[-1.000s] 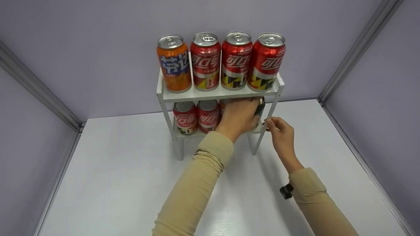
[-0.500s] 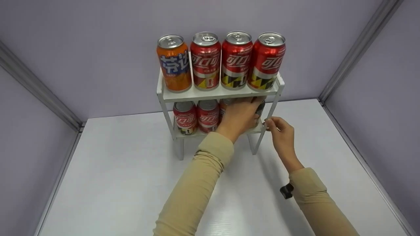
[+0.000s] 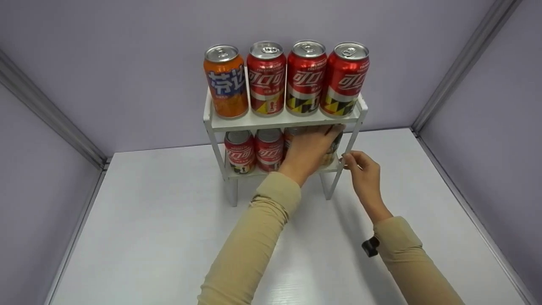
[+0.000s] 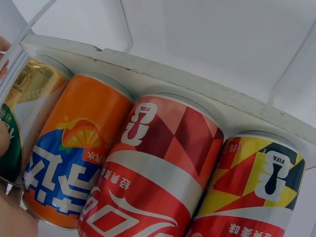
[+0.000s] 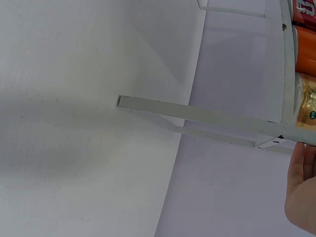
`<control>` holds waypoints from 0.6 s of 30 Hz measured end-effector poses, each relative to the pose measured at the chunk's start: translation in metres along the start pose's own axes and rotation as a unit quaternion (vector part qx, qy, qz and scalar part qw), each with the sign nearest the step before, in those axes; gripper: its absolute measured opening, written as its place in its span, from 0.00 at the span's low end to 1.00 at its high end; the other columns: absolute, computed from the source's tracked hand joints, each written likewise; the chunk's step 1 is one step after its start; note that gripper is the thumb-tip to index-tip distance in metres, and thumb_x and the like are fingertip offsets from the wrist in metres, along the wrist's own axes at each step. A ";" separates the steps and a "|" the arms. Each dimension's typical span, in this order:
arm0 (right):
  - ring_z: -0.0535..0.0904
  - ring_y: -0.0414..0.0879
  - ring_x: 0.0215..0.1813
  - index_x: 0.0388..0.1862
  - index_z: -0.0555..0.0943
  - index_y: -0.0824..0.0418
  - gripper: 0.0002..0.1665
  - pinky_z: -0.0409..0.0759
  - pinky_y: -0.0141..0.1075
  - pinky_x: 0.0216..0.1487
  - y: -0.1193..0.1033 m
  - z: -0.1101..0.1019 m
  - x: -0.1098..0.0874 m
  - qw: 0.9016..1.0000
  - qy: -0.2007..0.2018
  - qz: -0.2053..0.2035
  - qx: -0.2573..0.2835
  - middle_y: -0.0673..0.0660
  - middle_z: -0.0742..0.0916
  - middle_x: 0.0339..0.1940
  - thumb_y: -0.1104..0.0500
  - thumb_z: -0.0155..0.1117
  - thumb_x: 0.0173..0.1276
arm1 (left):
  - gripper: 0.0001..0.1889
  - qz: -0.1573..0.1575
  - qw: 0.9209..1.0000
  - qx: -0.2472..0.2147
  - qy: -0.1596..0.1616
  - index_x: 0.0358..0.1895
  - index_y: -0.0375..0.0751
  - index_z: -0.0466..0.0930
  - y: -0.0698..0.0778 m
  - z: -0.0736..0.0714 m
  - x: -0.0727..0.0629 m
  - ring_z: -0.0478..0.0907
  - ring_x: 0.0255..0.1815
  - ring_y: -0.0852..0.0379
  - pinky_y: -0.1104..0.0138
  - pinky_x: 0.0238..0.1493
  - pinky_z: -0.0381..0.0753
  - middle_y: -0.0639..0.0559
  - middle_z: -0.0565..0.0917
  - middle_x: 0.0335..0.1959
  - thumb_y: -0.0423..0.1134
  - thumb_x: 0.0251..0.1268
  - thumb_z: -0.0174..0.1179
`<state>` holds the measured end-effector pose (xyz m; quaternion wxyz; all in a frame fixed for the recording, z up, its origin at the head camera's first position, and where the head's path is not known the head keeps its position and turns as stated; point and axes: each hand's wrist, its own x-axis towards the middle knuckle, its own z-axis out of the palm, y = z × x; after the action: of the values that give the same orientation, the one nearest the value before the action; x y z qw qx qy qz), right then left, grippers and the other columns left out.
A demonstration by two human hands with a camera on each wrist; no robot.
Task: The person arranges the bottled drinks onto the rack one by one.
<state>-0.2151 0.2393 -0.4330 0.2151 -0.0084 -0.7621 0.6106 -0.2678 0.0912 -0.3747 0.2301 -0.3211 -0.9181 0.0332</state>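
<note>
In the head view my left hand (image 3: 307,150) reaches under the upper shelf of a white two-tier rack (image 3: 237,123). Its fingers lie over and around the upper part of a green-and-gold drink can (image 4: 30,106) at the right end of the lower shelf. A fingertip touches this can's green side in the left wrist view; the rest of the grip is partly hidden. Beside it stand an orange Fanta can (image 4: 74,148) and two red Coca-Cola cans (image 3: 240,154). My right hand (image 3: 366,173) pinches the rack's right front post at lower-shelf height.
On the upper shelf an orange Fanta can (image 3: 227,89) and several red Coca-Cola cans (image 3: 305,84) stand in a row. The rack stands on a white table (image 3: 161,220) near the back wall (image 3: 148,84). Side walls close off left and right.
My left hand's fingers have shifted slightly on the green-and-gold can, and more of its gold lower part shows. The right hand stays on the post; the other cans have not moved.
</note>
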 end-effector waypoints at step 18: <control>0.77 0.46 0.57 0.68 0.68 0.68 0.25 0.74 0.30 0.56 0.031 -0.010 -0.011 1.000 -0.002 -0.020 0.012 0.63 0.81 0.56 0.65 0.59 0.74 | 0.32 -0.009 0.993 -0.110 0.052 0.76 0.54 0.62 -0.014 -0.003 -0.067 0.61 0.73 0.54 0.54 0.74 0.54 0.54 0.66 0.74 0.48 0.71 0.60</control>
<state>-0.2092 0.2535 -0.4638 0.2261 0.0110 -0.7553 0.6150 -0.2285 0.0393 -0.3964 0.2413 -0.3371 -0.9058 -0.0870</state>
